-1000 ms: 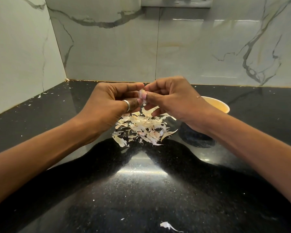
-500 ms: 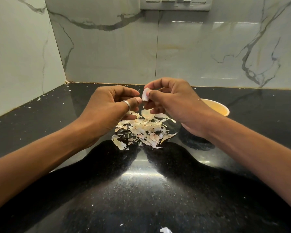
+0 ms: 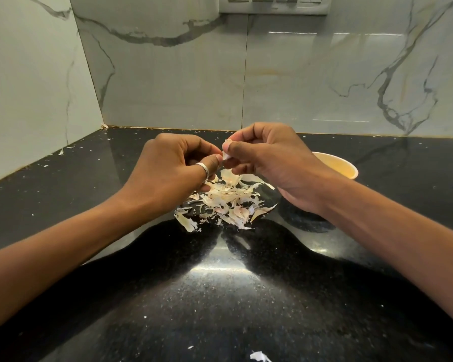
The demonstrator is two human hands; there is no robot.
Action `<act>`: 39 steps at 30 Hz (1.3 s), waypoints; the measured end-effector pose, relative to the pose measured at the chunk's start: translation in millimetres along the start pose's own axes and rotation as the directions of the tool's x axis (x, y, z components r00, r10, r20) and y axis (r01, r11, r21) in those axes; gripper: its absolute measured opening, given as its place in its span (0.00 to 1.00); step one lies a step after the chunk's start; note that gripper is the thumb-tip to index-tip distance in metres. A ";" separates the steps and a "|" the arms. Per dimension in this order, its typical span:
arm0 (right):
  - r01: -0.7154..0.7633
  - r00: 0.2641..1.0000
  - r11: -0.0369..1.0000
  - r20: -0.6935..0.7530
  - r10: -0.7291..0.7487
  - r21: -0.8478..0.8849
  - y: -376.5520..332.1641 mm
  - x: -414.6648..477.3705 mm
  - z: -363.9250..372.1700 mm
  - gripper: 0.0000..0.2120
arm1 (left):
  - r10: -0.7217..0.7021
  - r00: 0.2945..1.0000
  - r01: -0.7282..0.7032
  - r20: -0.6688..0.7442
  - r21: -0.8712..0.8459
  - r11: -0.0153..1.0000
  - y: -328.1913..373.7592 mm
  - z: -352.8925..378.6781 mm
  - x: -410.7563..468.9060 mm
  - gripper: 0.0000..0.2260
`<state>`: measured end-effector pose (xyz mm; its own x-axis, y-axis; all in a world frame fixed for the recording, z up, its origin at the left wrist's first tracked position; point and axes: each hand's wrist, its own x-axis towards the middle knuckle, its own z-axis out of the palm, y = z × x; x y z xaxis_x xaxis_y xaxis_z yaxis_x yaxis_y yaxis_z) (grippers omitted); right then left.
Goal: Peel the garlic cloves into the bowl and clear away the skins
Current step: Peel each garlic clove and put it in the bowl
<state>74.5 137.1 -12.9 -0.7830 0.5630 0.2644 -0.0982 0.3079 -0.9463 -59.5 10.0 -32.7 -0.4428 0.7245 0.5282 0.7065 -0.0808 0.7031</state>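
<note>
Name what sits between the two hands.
In the head view, a garlic clove, pinched by the right hand and by the left hand.

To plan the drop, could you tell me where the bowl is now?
In the head view, the bowl stands on the black counter right of centre, partly hidden behind the right hand.

2 bare forearms (image 3: pixel 71 246), left hand (image 3: pixel 168 168) wearing 1 plain silver band ring (image 3: pixel 203 169)
</note>
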 end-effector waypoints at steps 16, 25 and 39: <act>-0.130 0.990 0.960 0.086 0.112 0.246 2.6 1.8 1.6 0.03 | 0.465 0.885 -0.409 -0.007 0.463 0.786 -3.4 -3.0 -3.0 0.08; -0.129 0.987 0.957 0.128 0.099 0.258 1.6 1.2 2.2 0.05 | 0.421 0.905 -0.357 -0.060 0.432 0.828 -2.7 0.0 -0.9 0.09; -0.137 0.987 0.980 0.099 0.123 0.147 3.2 2.4 -2.5 0.08 | 0.304 0.941 -0.217 -0.146 0.429 0.877 -0.7 -8.7 2.4 0.08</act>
<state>73.8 141.4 -14.8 -0.8460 0.5180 0.1262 -0.0795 0.1115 -0.9906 -65.9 5.8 -27.8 -0.2824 0.5578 0.7805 0.9525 0.0661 0.2974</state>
